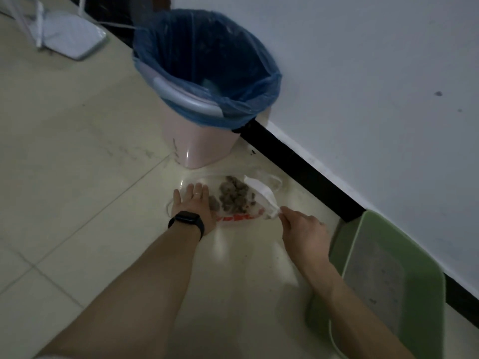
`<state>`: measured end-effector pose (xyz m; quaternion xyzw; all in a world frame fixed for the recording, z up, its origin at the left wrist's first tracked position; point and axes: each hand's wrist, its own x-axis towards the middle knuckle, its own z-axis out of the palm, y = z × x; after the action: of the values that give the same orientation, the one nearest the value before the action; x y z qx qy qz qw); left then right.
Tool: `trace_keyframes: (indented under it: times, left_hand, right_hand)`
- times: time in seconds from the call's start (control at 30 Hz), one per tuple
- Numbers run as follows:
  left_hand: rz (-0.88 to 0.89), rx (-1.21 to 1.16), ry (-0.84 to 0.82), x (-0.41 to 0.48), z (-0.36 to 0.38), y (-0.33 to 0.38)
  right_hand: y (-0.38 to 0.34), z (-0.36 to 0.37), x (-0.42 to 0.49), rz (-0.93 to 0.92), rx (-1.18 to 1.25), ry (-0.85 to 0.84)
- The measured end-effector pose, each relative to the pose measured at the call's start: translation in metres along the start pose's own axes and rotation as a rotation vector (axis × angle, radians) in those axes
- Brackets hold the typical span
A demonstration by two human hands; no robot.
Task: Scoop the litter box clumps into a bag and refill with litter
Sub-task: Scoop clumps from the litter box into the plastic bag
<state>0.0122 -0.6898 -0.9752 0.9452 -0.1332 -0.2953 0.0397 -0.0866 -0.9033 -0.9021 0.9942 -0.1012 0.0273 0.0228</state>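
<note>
A clear plastic bag point(239, 217) with red print lies flat on the tiled floor, with a pile of grey-brown litter clumps point(234, 196) on it. My left hand point(193, 204) rests flat and spread on the bag's left part, a black watch on its wrist. My right hand point(302, 228) pinches the handle of a white scoop point(261, 194), whose blade lies over the right side of the clumps. The green litter box point(420, 260) with grey litter stands against the wall at the lower right.
A pink bin point(204, 141) lined with a blue bag point(207, 55) stands just beyond the clear bag, against the black skirting point(298, 161) and white wall. A white stand's foot point(70, 35) sits at the top left. Open tiled floor spreads to the left.
</note>
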Motion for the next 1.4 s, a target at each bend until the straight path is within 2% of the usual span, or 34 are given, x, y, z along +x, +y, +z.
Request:
trace_keyframes:
  times: [0.27,0.4,0.53,0.63,0.77,0.83,0.93,1.03,1.23,1.4]
  left_hand:
    - [0.047,0.026,0.028,0.003,-0.01,0.039]
    - [0.041,0.033,-0.024,-0.005,0.001,0.05]
    - [0.098,0.118,-0.014,-0.006,0.003,0.054]
    - [0.234,0.112,0.06,-0.001,-0.012,0.067]
    - [0.424,0.145,0.118,-0.004,-0.027,0.111]
    - [0.491,0.158,0.136,-0.008,-0.02,0.139]
    - [0.625,0.151,0.122,-0.022,0.002,0.187]
    - [0.739,0.145,0.092,-0.039,0.024,0.234]
    - [0.739,0.054,0.015,-0.071,0.066,0.301]
    - [0.615,-0.018,0.098,-0.078,0.093,0.313]
  right_hand:
    - [0.003,-0.005,-0.007,0.012,0.009,0.038]
    - [0.009,-0.01,-0.001,0.071,0.067,-0.065]
    - [0.025,-0.025,-0.004,0.358,0.428,-0.036]
    - [0.06,-0.035,-0.034,0.579,0.723,0.038]
    - [0.119,-0.049,-0.104,0.846,0.901,0.164]
    - [0.151,-0.05,-0.147,0.961,0.828,0.166]
    - [0.191,-0.037,-0.207,1.103,0.533,0.072]
    - [0.212,-0.025,-0.251,1.096,0.29,-0.017]
    - [0.236,-0.01,-0.282,1.128,0.414,-0.118]
    - [0.253,-0.013,-0.291,1.15,0.54,-0.16]
